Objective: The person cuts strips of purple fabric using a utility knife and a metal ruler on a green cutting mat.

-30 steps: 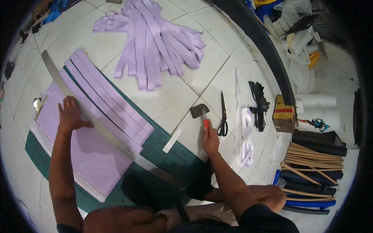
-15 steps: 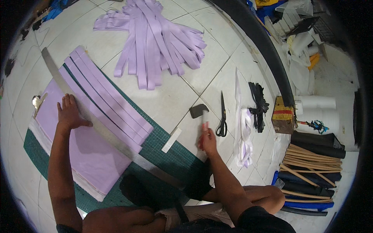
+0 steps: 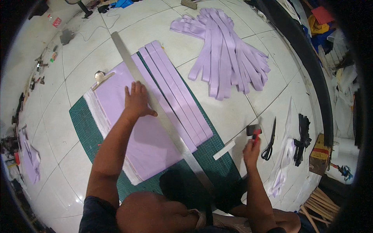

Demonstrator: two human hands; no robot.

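Observation:
My left hand (image 3: 136, 101) lies flat with its fingers spread on a lilac fabric sheet (image 3: 149, 145), its thumb touching a long metal ruler (image 3: 165, 122). The ruler runs diagonally across a green cutting mat (image 3: 83, 124). Beyond the ruler, several cut lilac strips (image 3: 176, 97) lie side by side. My right hand (image 3: 251, 150) is on the tiled floor right of the mat. It is closed around a red-handled tool (image 3: 256, 134) whose dark head (image 3: 253, 129) points away from me.
A pile of lilac strips (image 3: 229, 50) lies on the floor further out. Black scissors (image 3: 270, 141), a short white strip (image 3: 224, 150), a black bundle (image 3: 303, 136) and a cardboard box (image 3: 320, 159) are to the right. A metal clip (image 3: 100, 77) holds the fabric's far corner.
The view has swung, so everything sits further right in the picture. My right hand has closed on the red-handled tool. My left hand stays pressed on the fabric beside the ruler.

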